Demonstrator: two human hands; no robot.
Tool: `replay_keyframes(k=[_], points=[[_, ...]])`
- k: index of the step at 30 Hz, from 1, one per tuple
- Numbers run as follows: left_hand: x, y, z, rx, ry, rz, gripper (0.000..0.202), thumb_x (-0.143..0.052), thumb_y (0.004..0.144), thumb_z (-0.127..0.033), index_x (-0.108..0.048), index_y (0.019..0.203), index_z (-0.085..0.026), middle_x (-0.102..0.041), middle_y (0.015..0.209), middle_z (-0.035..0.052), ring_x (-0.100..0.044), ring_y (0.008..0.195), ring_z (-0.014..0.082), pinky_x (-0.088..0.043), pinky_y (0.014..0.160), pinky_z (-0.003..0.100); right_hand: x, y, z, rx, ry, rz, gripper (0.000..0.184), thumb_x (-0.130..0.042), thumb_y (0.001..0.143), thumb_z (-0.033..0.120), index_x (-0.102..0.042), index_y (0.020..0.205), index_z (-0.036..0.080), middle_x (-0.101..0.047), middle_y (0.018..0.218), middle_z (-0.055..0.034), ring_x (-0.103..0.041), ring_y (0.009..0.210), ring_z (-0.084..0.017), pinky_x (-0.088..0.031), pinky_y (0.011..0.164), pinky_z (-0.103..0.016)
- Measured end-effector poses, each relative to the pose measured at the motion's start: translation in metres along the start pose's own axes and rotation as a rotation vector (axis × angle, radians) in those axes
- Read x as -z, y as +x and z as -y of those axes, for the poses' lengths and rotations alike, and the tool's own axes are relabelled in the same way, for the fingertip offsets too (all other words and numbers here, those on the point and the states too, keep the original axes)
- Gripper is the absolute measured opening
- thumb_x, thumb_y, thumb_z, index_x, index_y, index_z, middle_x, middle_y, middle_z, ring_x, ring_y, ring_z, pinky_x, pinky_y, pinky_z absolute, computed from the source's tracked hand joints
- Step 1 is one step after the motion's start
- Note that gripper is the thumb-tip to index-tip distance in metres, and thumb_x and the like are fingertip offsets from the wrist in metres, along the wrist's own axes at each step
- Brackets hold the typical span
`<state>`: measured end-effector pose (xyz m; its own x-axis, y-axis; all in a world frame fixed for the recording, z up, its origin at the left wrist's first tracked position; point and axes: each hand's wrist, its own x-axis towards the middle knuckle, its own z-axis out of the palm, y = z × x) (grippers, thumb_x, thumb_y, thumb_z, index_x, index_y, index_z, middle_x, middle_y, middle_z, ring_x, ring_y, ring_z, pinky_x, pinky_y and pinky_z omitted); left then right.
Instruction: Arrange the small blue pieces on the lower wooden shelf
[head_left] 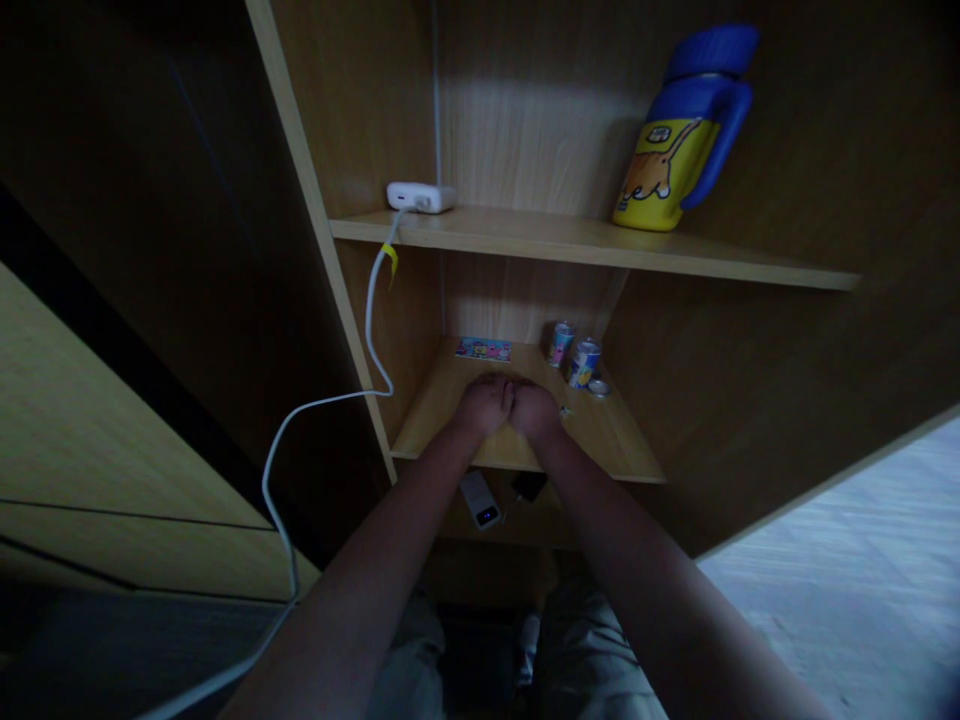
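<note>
Over the middle shelf, my left hand (pixel 486 402) and my right hand (pixel 535 408) are pressed together with their fingers curled in. Whatever they hold, if anything, is hidden from view. Just right of my right hand lies a tiny light-coloured piece (pixel 566 411), too small to name. Beyond it stand two small printed cans, a blue and pink can (pixel 560 343) and a blue and yellow can (pixel 583 364), with a round metal lid (pixel 598 388) beside the nearer one. A colourful printed card (pixel 484 349) lies flat behind my hands.
The upper shelf (pixel 525 228) holds a white charger-like box (pixel 420 197) with a white cable (pixel 289 420) hanging to the left, and a blue and yellow handled bottle (pixel 679 135). Below lie a white power bank (pixel 480 499) and a dark object (pixel 529 486).
</note>
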<state>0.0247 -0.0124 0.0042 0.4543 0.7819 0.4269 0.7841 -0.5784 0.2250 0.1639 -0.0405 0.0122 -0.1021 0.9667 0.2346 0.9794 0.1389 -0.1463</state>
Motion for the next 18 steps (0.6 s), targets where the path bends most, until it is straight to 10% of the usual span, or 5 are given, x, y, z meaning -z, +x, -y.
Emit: replay_keyframes(k=[7,18], points=[[0.004,0.000,-0.001,-0.012,0.038,-0.007,0.035,-0.046,0.115,-0.028,-0.078,0.118,-0.014,-0.080,0.119,0.0186,-0.074,0.116,0.0331,-0.059,0.108,0.047,0.006,-0.003,0.001,-0.070,0.012,-0.006,0.035,-0.056,0.110,0.030,-0.090,0.111,0.020,-0.087,0.109,-0.0166,-0.081,0.099,-0.029,-0.057,0.088,-0.033],[0.005,-0.003,0.000,-0.108,-0.094,0.028,0.035,-0.075,0.105,-0.050,-0.077,0.119,-0.019,-0.079,0.123,0.0158,-0.073,0.122,0.0344,-0.057,0.112,0.048,-0.009,0.010,-0.047,-0.432,0.757,-0.543,0.074,-0.030,0.112,0.074,-0.067,0.074,0.023,-0.073,0.075,-0.0085,-0.067,0.071,-0.023,-0.049,0.070,-0.034]])
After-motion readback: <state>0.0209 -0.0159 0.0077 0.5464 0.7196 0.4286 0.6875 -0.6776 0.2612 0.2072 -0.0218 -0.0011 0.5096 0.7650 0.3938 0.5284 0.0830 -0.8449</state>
